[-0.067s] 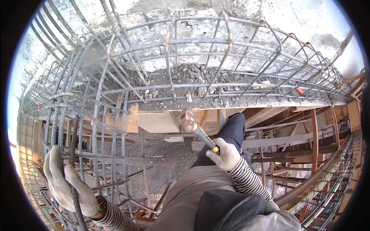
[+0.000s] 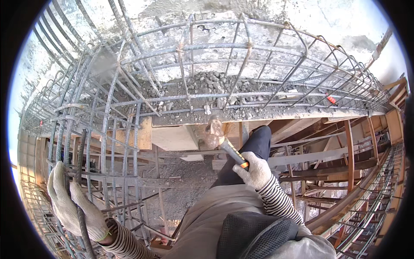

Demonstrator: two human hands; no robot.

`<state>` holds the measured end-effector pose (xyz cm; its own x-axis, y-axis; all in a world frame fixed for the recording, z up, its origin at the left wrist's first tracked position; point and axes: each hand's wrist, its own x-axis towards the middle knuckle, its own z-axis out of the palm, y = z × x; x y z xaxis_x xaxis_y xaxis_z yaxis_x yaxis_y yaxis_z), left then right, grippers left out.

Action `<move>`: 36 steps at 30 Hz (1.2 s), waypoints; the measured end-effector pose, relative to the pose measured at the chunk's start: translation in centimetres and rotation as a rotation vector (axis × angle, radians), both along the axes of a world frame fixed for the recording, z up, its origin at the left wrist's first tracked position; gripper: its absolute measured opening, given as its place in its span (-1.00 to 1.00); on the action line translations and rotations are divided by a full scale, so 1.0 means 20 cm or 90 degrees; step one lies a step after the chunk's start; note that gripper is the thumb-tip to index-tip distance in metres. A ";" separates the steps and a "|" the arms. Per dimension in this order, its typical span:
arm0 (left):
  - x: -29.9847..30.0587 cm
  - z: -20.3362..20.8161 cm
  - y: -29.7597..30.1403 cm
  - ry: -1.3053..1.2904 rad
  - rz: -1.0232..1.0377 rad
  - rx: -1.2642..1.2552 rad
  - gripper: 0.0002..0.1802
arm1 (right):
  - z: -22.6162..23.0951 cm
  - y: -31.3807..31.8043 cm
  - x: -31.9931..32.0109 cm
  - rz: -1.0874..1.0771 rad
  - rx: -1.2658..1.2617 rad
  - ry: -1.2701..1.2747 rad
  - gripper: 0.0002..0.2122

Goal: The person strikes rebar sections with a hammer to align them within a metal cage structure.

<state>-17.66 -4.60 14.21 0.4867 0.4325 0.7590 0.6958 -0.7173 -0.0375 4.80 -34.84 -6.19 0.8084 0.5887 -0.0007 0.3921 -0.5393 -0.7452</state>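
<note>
My right hand (image 2: 254,170), in a pale knit glove, is closed round the grey-and-orange handle of a hammer (image 2: 231,151). Its brownish metal head hangs in the air just below the ledge, over my bent leg. At the left, my gloved left hand (image 2: 76,205) has its thumb over a dark ribbed steel bar (image 2: 81,159), which runs between thumb and fingers. Those fingers reach upward beside the upright bars of a rebar cage (image 2: 106,129), partly hiding them.
Across the front, a horizontal rebar cage (image 2: 215,45) lies above a ledge of loose rubble (image 2: 207,88) against a pale wall. Timber boards (image 2: 174,139) edge the ledge. Wooden props and beams (image 2: 350,155) fill the right, with more rebar (image 2: 379,207) beyond. Ground (image 2: 183,172) shows far below.
The view has shifted slightly, so the cage and ledge appear a little farther left. My right hand and the hammer have moved slightly right; my left hand stays on its bar.
</note>
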 end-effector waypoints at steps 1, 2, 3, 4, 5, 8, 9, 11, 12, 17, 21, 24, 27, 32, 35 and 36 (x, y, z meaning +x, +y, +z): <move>0.00 0.00 0.00 -0.008 -0.015 -0.004 -0.56 | 0.03 -0.07 0.01 -0.049 -0.006 -0.064 -0.62; 0.01 0.00 0.01 -0.016 -0.029 -0.008 -0.56 | 0.07 -0.14 0.02 -0.098 -0.012 -0.128 -0.62; 0.00 0.00 0.00 -0.012 -0.016 -0.012 -0.56 | 0.04 -0.23 0.03 -0.154 -0.003 -0.163 -0.61; -0.01 0.00 0.00 -0.014 -0.003 -0.014 -0.55 | 0.01 -0.30 0.05 -0.201 0.009 -0.182 -0.60; -0.01 0.00 -0.01 -0.009 0.008 -0.016 -0.55 | -0.02 -0.36 0.05 -0.260 0.015 -0.173 -0.60; 0.00 0.00 -0.03 0.000 0.052 0.023 -0.55 | -0.02 -0.50 0.09 -0.401 -0.005 -0.177 -0.64; 0.00 0.00 -0.03 -0.003 0.065 0.007 -0.55 | -0.04 -0.56 0.14 -0.436 -0.021 -0.188 -0.64; -0.06 -0.01 0.00 0.011 0.064 0.003 -0.54 | -0.09 -0.63 0.22 -0.501 -0.040 -0.198 -0.64; -0.08 0.00 0.01 0.019 0.066 0.002 -0.54 | -0.09 -0.66 0.24 -0.528 -0.063 -0.145 -0.63; 0.08 0.11 -0.15 0.013 0.012 0.075 -0.61 | -0.12 -0.81 0.53 -0.608 -0.180 -0.121 -0.63; 0.13 0.12 -0.16 -0.011 -0.064 0.059 -0.66 | -0.12 -0.81 0.78 -0.605 -0.230 -0.120 -0.61; 0.15 0.10 -0.13 0.027 -0.037 0.065 -0.66 | -0.06 -0.75 0.95 -0.578 -0.242 -0.145 -0.57; 0.20 0.13 -0.18 -0.003 -0.013 0.078 -0.65 | -0.06 -0.69 1.17 -0.565 -0.229 -0.150 -0.53; 0.06 -0.05 0.02 -0.062 -0.006 -0.065 -0.55 | -0.12 -0.81 1.44 -0.478 -0.260 -0.168 -0.47; -0.12 -0.10 0.10 -0.173 -0.228 0.017 -0.59 | -0.15 -0.77 1.35 -0.407 -0.239 -0.200 -0.45; -0.15 -0.10 0.09 -0.240 -0.303 -0.039 -0.58 | -0.11 -0.74 1.28 -0.418 -0.252 -0.198 -0.45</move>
<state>-20.73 -2.78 12.23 0.3393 0.2823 0.8973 0.2556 -0.9457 0.2009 30.41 -49.58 -8.36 0.9851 0.0003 0.1722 0.0633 -0.9304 -0.3610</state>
